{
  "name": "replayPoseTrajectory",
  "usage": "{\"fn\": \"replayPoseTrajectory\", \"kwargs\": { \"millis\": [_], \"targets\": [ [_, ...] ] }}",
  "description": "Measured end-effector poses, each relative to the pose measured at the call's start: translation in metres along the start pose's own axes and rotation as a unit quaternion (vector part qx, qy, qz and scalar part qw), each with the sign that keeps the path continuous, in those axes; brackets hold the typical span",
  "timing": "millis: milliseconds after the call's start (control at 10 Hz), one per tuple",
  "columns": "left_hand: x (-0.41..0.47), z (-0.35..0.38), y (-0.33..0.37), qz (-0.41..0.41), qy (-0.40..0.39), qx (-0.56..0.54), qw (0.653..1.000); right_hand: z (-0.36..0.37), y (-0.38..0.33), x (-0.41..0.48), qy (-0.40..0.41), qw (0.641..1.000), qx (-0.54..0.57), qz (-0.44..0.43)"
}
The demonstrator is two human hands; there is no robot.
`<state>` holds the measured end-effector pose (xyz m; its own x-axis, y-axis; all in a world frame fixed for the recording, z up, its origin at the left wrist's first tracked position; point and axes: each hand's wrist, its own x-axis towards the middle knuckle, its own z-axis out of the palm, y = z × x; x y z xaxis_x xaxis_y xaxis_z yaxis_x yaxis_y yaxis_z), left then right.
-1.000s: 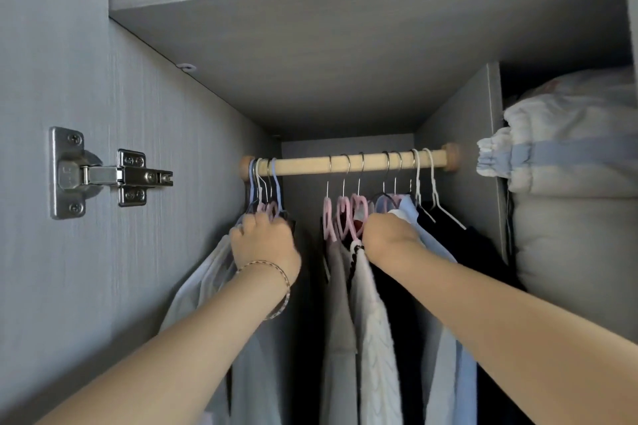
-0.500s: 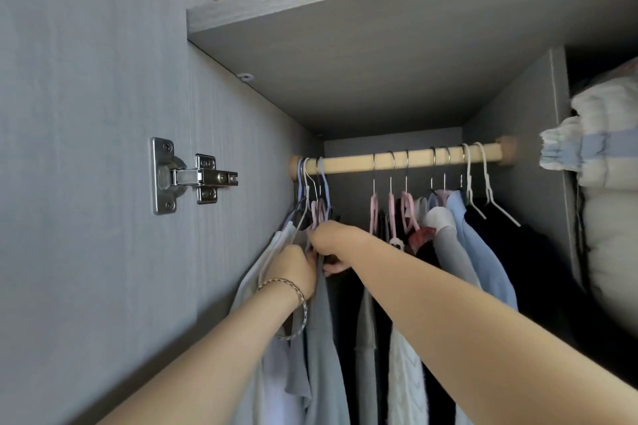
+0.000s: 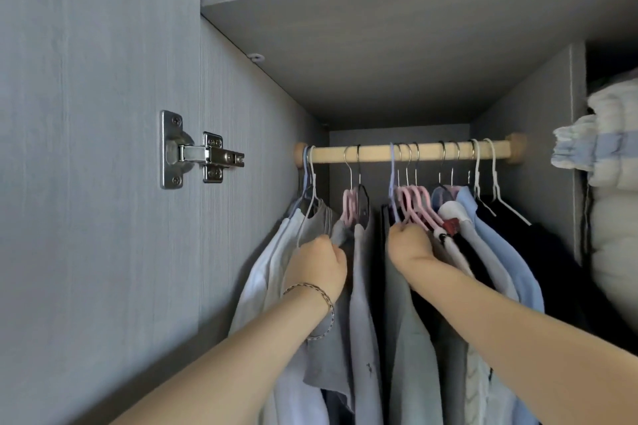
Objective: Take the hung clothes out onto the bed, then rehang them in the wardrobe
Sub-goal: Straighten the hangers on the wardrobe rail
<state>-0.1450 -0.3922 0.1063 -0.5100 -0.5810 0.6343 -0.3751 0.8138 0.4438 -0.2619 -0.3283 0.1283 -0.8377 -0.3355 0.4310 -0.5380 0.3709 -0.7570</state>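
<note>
Bedding [image 3: 611,155] bulges right; hinge [image 3: 207,157] sits left; clothes [image 3: 497,252] crowd rod [image 3: 373,152].

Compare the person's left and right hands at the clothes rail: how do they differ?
The left hand wears a bracelet; the right hand has a bare wrist. The left hand grips a grey garment toward the left end of the wooden rail; the right hand grips the pink hangers mid-rail, slightly higher. Both are curled, below that rail.
</note>
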Motion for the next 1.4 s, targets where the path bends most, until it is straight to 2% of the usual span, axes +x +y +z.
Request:
{"fn": "replayPoseTrajectory", "kwargs": {
  "millis": [100,200,300,400,500,600,700,800,900,1000,1100,1200,1300,1400],
  "targets": [
    [0.001,-0.013,-0.005,0.012,0.041,0.092,0.995,0.002,-0.012,-0.013,-0.005,1.0,0.006,0.013],
    [0.006,-0.016,-0.004,-0.017,0.058,0.074,0.995,0.005,-0.02,-0.02,-0.053,0.997,-0.048,-0.028],
    [0.009,-0.015,-0.007,-0.051,0.067,0.044,0.995,-0.001,-0.019,-0.017,-0.064,0.99,-0.119,-0.039],
    [0.006,-0.013,-0.014,-0.018,0.058,0.061,0.996,-0.002,-0.015,-0.01,-0.048,0.993,-0.111,-0.011],
    [0.004,-0.015,-0.017,0.012,0.062,0.046,0.997,-0.001,-0.023,-0.016,0.017,0.988,-0.127,-0.081],
    [0.006,-0.021,-0.02,0.05,0.18,-0.004,0.982,0.006,-0.051,-0.027,0.056,0.97,-0.045,-0.234],
    [0.009,-0.033,-0.022,0.0,0.108,0.075,0.991,0.027,-0.081,-0.025,-0.123,0.978,-0.01,-0.166],
    [0.012,-0.039,-0.02,-0.009,0.013,0.198,0.98,0.04,-0.084,-0.025,-0.228,0.973,0.011,-0.033],
    [0.018,-0.04,-0.022,-0.031,-0.062,0.178,0.982,0.044,-0.064,-0.016,-0.182,0.982,0.052,0.003],
    [0.019,-0.03,-0.023,-0.061,-0.085,0.151,0.983,0.038,-0.038,-0.006,-0.151,0.985,0.077,0.031],
    [0.016,-0.018,-0.016,-0.102,-0.059,0.04,0.992,0.028,-0.016,0.004,-0.098,0.994,0.048,0.013],
    [0.014,-0.014,-0.007,-0.076,-0.078,-0.007,0.994,0.023,-0.007,-0.006,-0.002,0.993,-0.041,-0.11],
    [0.014,-0.009,-0.011,-0.05,-0.071,-0.064,0.994,0.026,-0.016,-0.021,0.026,0.953,-0.078,-0.291],
    [0.013,-0.005,-0.018,-0.06,-0.043,-0.109,0.991,0.028,-0.045,-0.026,-0.089,0.974,-0.055,-0.203]
  ]
}}
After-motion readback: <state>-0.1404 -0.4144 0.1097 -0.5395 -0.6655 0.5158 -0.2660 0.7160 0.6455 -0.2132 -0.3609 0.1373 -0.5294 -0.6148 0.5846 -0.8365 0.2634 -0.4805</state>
